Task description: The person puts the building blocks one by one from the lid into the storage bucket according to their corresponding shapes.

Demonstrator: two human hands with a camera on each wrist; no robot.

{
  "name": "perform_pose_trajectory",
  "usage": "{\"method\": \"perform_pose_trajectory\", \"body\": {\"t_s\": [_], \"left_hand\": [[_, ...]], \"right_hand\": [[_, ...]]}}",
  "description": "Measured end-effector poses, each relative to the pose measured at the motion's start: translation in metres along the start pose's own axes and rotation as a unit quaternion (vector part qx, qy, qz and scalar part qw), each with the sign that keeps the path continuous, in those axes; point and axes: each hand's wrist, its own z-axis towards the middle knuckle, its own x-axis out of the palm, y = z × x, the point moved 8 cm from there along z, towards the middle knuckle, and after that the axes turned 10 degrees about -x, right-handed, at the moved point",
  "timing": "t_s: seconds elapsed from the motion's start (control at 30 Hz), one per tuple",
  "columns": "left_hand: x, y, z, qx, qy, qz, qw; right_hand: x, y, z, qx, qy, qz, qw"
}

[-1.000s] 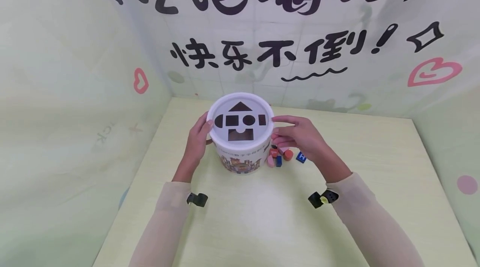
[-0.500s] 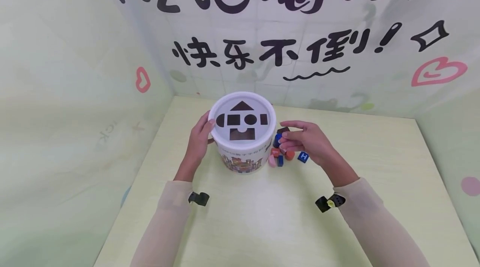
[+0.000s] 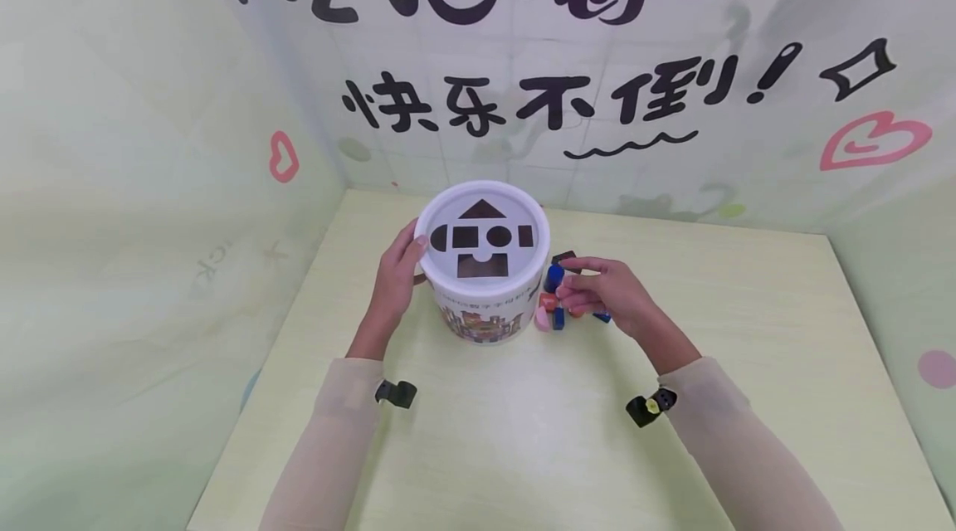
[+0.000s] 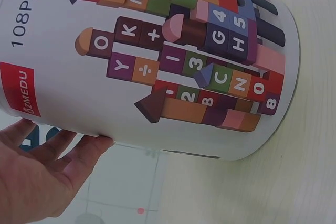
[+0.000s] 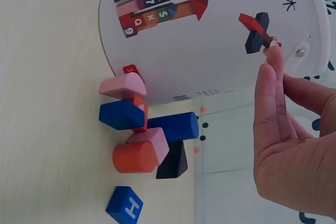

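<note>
A white bucket (image 3: pixel 451 299) with printed toy blocks on its wall stands upright near the back of the table. Its white lid (image 3: pixel 478 242) has several shaped holes. My left hand (image 3: pixel 396 272) holds the bucket at its left rim, thumb on top and fingers along the wall. Beside the bucket, my right hand (image 3: pixel 611 292) hovers above a small pile of blocks, its fingers extended with nothing visible in them. In the right wrist view the pile includes a blue cylinder (image 5: pixel 173 126), a red cylinder (image 5: pixel 134 157), a dark triangular block (image 5: pixel 174 162) and a pink half-round block (image 5: pixel 123 86).
A blue cube (image 5: pixel 125 204) marked H lies a little apart from the pile. The pale table (image 3: pixel 515 448) meets a printed back wall (image 3: pixel 493 158) just behind the bucket, with another wall (image 3: pixel 149 224) along the left.
My right hand has drawn back from the bucket's right rim and dropped slightly toward the blocks, baring the blue cylinder and dark block. The left hand keeps its hold.
</note>
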Motion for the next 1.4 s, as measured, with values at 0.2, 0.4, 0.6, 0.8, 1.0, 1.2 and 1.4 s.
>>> {"method": "perform_pose_trajectory", "body": {"t_s": [0.2,0.4,0.6,0.8,1.0,1.2,1.4], "left_hand": [[-0.001,0.0,-0.001,0.0,0.0,0.0,1.0],[0.0,0.0,0.0,0.0,0.001,-0.004,1.0],[0.0,-0.001,0.0,-0.001,0.001,-0.004,1.0],[0.0,-0.002,0.0,0.002,0.002,-0.001,1.0],[0.0,-0.001,0.001,0.004,0.001,-0.001,1.0],[0.0,0.001,0.002,0.001,0.003,-0.005,1.0],[0.0,0.001,0.001,0.001,0.003,-0.002,1.0]], "right_hand": [[0.002,-0.024,0.006,0.019,0.005,0.011,1.0],[0.001,-0.049,0.009,0.054,-0.008,0.005,0.998],[0.001,-0.067,0.011,0.072,-0.014,0.006,0.997],[0.002,-0.079,0.011,0.079,-0.014,0.011,0.997],[0.004,-0.086,0.011,0.08,-0.015,0.01,0.997],[0.005,-0.094,0.011,0.087,-0.017,0.008,0.996],[0.006,-0.098,0.011,0.088,-0.019,0.012,0.996]]}}
